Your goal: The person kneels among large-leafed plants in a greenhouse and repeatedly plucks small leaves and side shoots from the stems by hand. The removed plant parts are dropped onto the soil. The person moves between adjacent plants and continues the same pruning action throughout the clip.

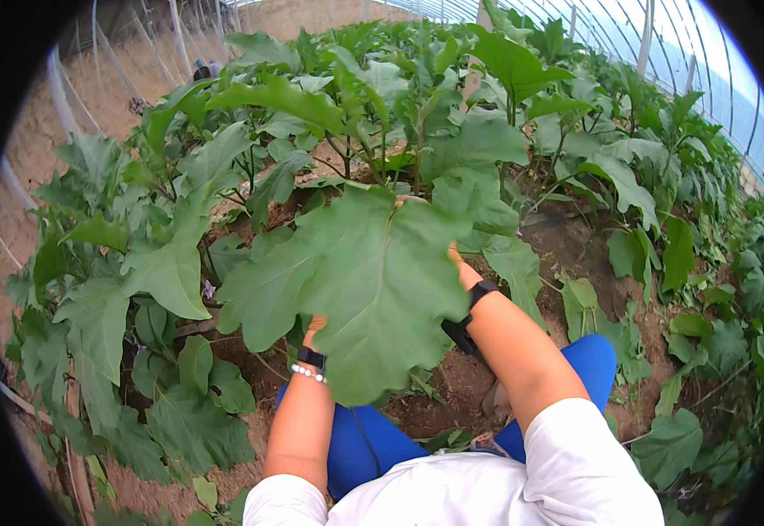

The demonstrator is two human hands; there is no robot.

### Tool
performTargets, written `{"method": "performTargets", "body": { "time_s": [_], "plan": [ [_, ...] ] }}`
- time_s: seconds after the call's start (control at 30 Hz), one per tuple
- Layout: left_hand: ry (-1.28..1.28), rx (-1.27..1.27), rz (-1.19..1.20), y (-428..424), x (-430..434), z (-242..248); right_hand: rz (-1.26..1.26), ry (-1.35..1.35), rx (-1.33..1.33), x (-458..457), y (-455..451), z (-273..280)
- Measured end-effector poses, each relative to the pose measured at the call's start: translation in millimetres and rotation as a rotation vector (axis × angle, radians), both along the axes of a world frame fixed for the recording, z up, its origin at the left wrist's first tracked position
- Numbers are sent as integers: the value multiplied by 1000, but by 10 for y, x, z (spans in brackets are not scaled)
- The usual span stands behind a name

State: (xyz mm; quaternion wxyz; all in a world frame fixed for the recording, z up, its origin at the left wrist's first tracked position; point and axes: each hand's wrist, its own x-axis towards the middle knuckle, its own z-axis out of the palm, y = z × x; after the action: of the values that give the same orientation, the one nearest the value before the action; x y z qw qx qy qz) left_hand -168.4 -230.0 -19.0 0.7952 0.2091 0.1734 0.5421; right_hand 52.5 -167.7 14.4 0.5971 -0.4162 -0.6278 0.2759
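A broad green eggplant leaf [382,283] spreads in front of me and covers most of both hands. Only a bit of my left hand [315,325] shows at the leaf's lower left edge, above a black wristband and a white bead bracelet. Of my right hand [456,255] a small part appears at the leaf's right edge, above black bands on the wrist. Both arms reach into the eggplant plant, whose stems [382,158] rise behind the leaf. The leaf hides the fingers and whatever they touch.
Dense eggplant plants [184,263] with purple flowers [208,289] crowd the left side. More plants [625,171] fill the row ahead and right. Cut or fallen leaves [668,447] lie on bare soil [553,243]. White greenhouse posts [646,36] and strings stand beyond.
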Motion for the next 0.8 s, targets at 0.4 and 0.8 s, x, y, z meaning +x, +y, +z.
{"method": "performTargets", "body": {
  "time_s": [0.4,0.8],
  "plan": [
    [999,297,363,-1119,-512,126,711,-569,-349,-388,-491,-704],
    [898,13,601,-1674,-2136,945,1172,-694,-454,-2276,-253,376]
  ]
}}
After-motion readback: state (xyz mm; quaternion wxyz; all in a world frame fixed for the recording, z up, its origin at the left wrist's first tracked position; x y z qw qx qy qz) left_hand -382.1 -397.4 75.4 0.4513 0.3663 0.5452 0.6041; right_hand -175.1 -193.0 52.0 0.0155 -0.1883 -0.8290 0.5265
